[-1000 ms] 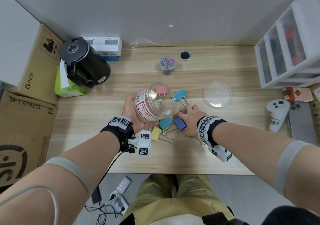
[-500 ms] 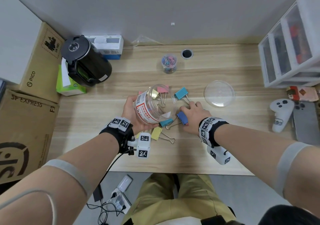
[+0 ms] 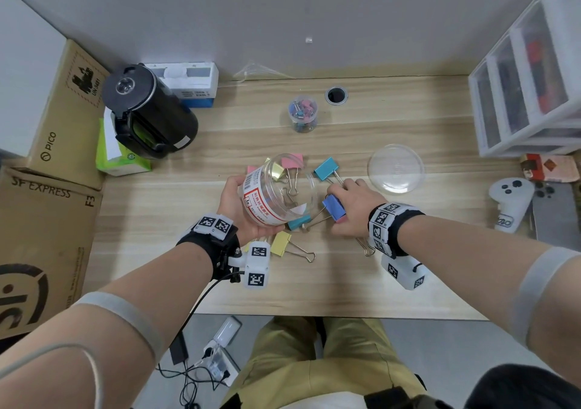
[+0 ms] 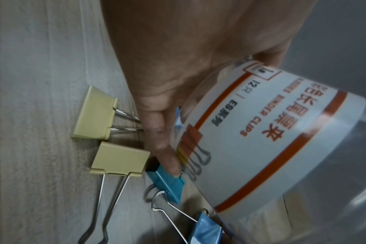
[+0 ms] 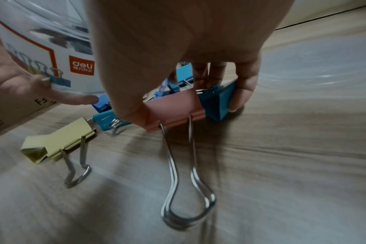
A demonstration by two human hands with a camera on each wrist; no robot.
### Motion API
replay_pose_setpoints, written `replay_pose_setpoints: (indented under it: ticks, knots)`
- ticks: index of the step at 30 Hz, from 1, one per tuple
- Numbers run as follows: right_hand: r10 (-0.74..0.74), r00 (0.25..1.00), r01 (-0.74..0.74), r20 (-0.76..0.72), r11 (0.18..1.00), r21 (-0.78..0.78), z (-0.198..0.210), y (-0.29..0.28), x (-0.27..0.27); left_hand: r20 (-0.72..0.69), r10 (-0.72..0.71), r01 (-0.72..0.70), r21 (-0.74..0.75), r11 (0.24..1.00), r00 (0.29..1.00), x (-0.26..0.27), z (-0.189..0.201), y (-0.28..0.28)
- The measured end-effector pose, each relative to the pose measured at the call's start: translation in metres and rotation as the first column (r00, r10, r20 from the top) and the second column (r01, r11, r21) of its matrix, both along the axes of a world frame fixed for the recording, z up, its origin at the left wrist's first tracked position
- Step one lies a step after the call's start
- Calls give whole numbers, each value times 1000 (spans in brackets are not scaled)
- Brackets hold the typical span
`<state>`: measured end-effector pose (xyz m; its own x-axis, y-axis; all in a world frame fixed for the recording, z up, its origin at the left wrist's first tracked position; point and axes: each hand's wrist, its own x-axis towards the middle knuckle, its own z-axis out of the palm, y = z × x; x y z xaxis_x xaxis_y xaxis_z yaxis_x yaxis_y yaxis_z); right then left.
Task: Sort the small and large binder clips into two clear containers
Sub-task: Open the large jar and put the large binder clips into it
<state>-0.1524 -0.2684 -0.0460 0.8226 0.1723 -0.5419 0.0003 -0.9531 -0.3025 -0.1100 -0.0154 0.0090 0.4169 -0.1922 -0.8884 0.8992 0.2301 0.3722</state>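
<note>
My left hand [image 3: 234, 207] grips the large clear jar [image 3: 276, 195] by its labelled wall, tilted with its mouth towards my right hand. A yellow clip [image 3: 276, 171] shows through the jar. My right hand [image 3: 347, 201] is low over the table beside the jar's mouth. In the right wrist view its thumb and fingers pinch a pink binder clip [image 5: 175, 112] with a teal clip [image 5: 216, 102] pressed against its end. A blue clip [image 3: 334, 207] lies by the thumb. Teal [image 3: 298, 222] and yellow [image 3: 281, 244] clips lie below the jar. The small jar [image 3: 302, 113] of small clips stands behind.
A clear lid [image 3: 395, 168] lies right of my right hand. A black kettle [image 3: 147, 116] and boxes stand at the left, drawers [image 3: 528, 94] at the right, with a controller [image 3: 509, 201] and a phone by them. A cable hole [image 3: 336, 95] is near the wall.
My right hand has moved up the table towards the jar's mouth, and the blue clip went with it. The left hand has shifted the jar slightly.
</note>
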Motion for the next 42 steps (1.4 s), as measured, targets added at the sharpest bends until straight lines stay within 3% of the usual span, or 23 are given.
replay_pose_setpoints:
  ticks: [9,23,30,36,42]
  knots:
    - [-160,987,162,-26,961,224,19,-30,17,-1,4,-4,-77,997,1000,8,13,-9]
    - [-362,931,305,47,841,447,60,-75,51,30,21,-22,39,999,999,28,22,-16]
    - [-170,978,79,118,834,546,87,-25,70,20,-107,107,8,994,994,27,23,-39]
    - [62,944,-177,324,924,339,91,4,68,2,-172,171,-72,983,985,22,18,-39]
    - [181,938,-251,295,943,219,95,23,61,-2,-174,172,-141,975,985,14,10,-34]
